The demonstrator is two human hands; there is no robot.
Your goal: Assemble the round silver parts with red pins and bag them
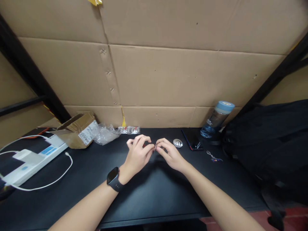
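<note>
My left hand (139, 150), with a black smartwatch (113, 175) on its wrist, is closed in a pinch above the desk. My right hand (172, 154) is pinched too, its fingertips meeting the left ones. Between them is a small thin piece (155, 147), seen nearly edge-on; its kind cannot be made out. A bit of red (144, 145) shows by the left fingers. Just right of my right hand, a round silver metal disc (177, 143) lies flat. Behind my left hand, similar discs (135, 130) lie in clear plastic wrapping.
An open cardboard box (80, 130) and crumpled clear plastic (106, 134) stand back left, near a white power strip (36, 165) with cables. To the right are a phone (192, 139), a small keychain (214, 158), a water bottle (216, 120) and a black backpack (269, 147). Cardboard (168, 77) walls the back.
</note>
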